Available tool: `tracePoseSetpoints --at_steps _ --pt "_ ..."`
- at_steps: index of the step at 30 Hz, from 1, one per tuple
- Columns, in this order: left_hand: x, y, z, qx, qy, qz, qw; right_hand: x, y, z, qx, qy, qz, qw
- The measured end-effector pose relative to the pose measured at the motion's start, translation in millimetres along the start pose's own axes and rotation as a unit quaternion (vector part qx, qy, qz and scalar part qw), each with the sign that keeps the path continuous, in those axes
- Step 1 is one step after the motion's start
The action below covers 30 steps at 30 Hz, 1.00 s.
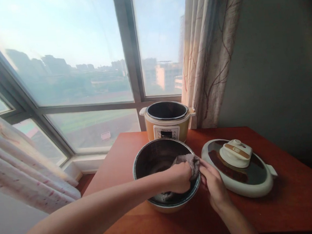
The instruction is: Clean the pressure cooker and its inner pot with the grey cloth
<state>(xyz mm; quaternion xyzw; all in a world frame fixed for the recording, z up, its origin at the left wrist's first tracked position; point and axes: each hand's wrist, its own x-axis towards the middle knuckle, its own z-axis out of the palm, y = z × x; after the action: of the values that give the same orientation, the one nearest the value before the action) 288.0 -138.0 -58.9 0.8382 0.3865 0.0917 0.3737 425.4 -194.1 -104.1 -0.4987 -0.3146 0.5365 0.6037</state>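
Note:
A dark inner pot [151,160] with a pale rim stands near the front of the table. Reaching in from the left, my left hand [179,176] is closed on a grey cloth [189,161], pressed against the pot's inner right wall. Part of the cloth hangs lower inside the pot. My right hand [212,180] grips the pot's rim from the outside right, its fingers partly hidden behind the wall. Just behind the pot sits the pressure cooker body [149,130], open at the top, with a control panel on its front.
To the right, the cooker's lid [211,147] lies on the reddish wooden table [291,189], its cream valve cap [236,154] facing up. A large window [83,65] rises behind the table, with curtains [207,56] at both sides.

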Motion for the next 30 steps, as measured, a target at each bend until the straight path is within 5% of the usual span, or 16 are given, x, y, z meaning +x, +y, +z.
tracePoseSetpoints --at_steps 5,12,19,22,25,30 --pt "-28.8 7.3 -29.5 0.208 -0.15 0.077 0.963 -3.3 0.2 5.3 0.047 0.025 0.002 0.999" --pt "-48.1 -12.0 -46.3 0.171 -0.194 0.023 0.966 3.1 10.7 2.1 0.013 0.048 -0.04 0.998" --pt "-19.8 -4.4 -36.2 0.14 -0.266 -0.049 0.952 7.3 23.0 -1.4 -0.054 0.04 -0.083 0.994" --pt "-7.0 -5.5 -26.8 0.051 -0.21 -0.106 0.971 9.1 26.2 -3.7 -0.052 0.039 -0.09 0.994" --pt "-0.6 -10.8 -13.4 -0.056 -0.09 -0.174 0.979 11.5 26.7 -5.6 -0.053 0.038 -0.101 0.993" --pt "8.9 -16.7 -4.3 -0.291 0.086 -0.218 0.928 13.8 23.3 -6.8 -0.067 0.03 -0.119 0.99"
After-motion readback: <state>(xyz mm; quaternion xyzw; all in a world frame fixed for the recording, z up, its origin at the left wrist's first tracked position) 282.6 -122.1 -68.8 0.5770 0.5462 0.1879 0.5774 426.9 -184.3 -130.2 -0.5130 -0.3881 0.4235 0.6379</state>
